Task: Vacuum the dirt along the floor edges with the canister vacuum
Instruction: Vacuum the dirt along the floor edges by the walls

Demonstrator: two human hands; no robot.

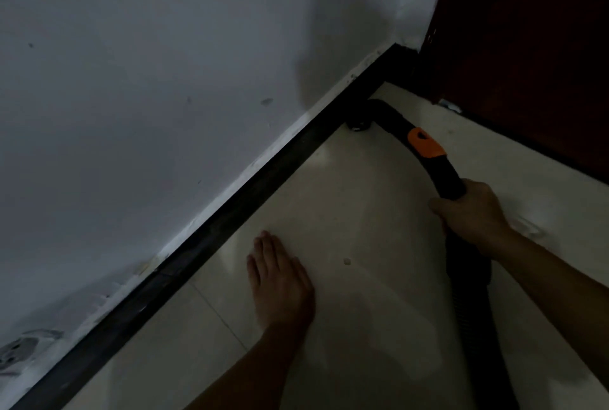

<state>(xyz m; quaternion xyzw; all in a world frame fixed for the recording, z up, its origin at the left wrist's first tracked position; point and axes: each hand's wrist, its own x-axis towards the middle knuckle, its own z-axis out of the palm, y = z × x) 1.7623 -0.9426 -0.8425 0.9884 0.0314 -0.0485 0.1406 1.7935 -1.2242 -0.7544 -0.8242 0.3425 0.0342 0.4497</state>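
Observation:
A black vacuum wand [438, 169] with an orange collar [425, 143] slants toward the room corner. Its nozzle [361, 118] touches the floor right against the black skirting [250, 189]. My right hand [471, 212] grips the wand's lower end, where the ribbed black hose [474, 310] runs back out of the frame's bottom. My left hand [280, 281] lies flat, palm down with fingers together, on the pale floor tile [356, 212] beside the skirting and holds nothing. The canister itself is out of view.
A white wall [164, 80] rises on the left above the skirting. A dark wooden door [527, 63] closes off the right side of the corner. A small speck [346, 261] lies on the tile between my hands. The light is dim.

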